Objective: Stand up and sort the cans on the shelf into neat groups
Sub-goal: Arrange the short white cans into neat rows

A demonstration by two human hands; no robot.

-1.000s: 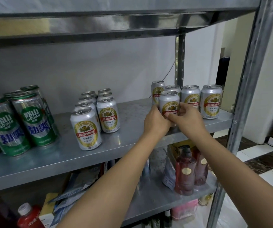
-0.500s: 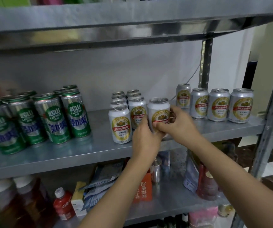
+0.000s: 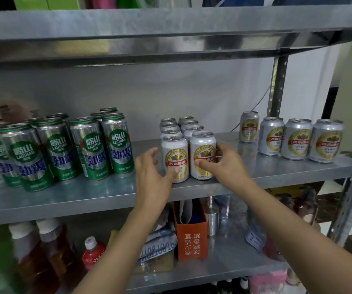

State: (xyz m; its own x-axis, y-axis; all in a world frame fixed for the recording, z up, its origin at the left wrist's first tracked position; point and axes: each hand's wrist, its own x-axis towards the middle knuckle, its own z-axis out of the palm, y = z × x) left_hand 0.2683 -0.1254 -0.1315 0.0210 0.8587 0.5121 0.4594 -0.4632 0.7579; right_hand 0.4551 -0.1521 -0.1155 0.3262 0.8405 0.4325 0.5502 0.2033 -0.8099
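1. silver-and-gold can (image 3: 202, 155), carried in both hands half a second ago, now stands on the metal shelf (image 3: 86, 196) at the near end of the middle block, touching its neighbour can (image 3: 174, 158).
2. the block's two columns now look even. four loose cans (image 3: 296, 139) wait at the right, well apart, so sorting seems unfinished. tall green cans (image 3: 94, 147) sit grouped at left.
3. right hand (image 3: 223, 164) still wraps the placed can, thumb in front, fingers behind.
4. left hand (image 3: 151, 172) has let go: fingers spread, holding nothing, thumb just beside the neighbour can.
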